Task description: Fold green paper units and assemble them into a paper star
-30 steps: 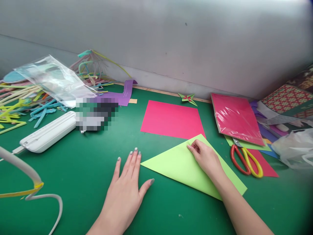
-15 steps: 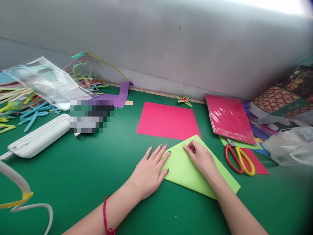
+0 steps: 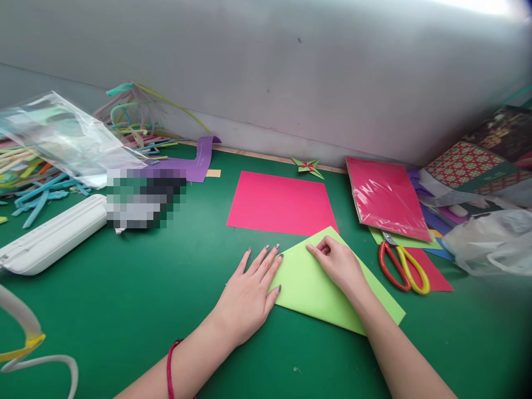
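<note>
A light green sheet of paper (image 3: 324,296), folded into a pointed shape, lies flat on the green table. My left hand (image 3: 249,291) rests flat with fingers spread, its fingertips and thumb on the left end of the paper. Closed with its fingers curled together, my right hand (image 3: 336,263) bears on the paper just inside its upper left edge. Whether the fingertips pinch a layer or only press down is hard to see. Behind the green paper, a bright pink sheet (image 3: 282,202) lies with its lower right corner touching or under the green tip.
Scissors (image 3: 402,269) with red and yellow handles lie right, beside a wrapped pink paper pack (image 3: 388,197). A folded paper star (image 3: 308,167) is near the wall. Left are a white glue gun-like device (image 3: 54,235), purple paper (image 3: 203,158), a clear plastic bag (image 3: 78,138) and several pipe cleaners (image 3: 44,194).
The whole view has shifted slightly, so things appear a little farther left. Both hands stay in nearly the same place on the green paper.
</note>
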{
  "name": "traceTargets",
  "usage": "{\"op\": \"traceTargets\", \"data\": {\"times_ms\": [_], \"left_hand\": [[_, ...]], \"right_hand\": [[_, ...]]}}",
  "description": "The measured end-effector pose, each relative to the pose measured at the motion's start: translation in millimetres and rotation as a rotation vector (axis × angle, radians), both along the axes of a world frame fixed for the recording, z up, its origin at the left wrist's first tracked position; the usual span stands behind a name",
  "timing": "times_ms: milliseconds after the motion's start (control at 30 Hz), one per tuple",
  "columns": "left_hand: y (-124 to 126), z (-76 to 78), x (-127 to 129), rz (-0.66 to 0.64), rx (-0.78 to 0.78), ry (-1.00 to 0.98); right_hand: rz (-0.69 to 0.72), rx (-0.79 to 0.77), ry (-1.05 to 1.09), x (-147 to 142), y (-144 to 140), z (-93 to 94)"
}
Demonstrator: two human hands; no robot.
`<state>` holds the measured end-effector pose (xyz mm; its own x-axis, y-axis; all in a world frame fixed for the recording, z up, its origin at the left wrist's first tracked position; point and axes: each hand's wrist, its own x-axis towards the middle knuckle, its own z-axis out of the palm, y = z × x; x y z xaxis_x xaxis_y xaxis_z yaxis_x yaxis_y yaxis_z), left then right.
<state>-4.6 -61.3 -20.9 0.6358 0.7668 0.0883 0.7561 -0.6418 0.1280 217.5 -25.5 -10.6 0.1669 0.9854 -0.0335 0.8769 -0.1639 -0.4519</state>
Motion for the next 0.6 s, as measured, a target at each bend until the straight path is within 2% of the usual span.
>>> {"op": "traceTargets", "data": {"times_ms": [233,433,600], "left_hand": [[-0.9,0.6,0.7,0.015,0.012,-0.003],[-3.7,4.6,5.2,-0.050,0.003,-0.029],[-4.6,5.2,4.7,-0.045,-0.026,-0.045]], "right_hand": [[-0.011,-0.012,0.010,-0.5,0.2,0.4],[-0.006,-0.015,-0.010,-0.1,0.4,-0.9],[0.006,-0.012,-0.020,0.1,1.2,-2.2]]}}
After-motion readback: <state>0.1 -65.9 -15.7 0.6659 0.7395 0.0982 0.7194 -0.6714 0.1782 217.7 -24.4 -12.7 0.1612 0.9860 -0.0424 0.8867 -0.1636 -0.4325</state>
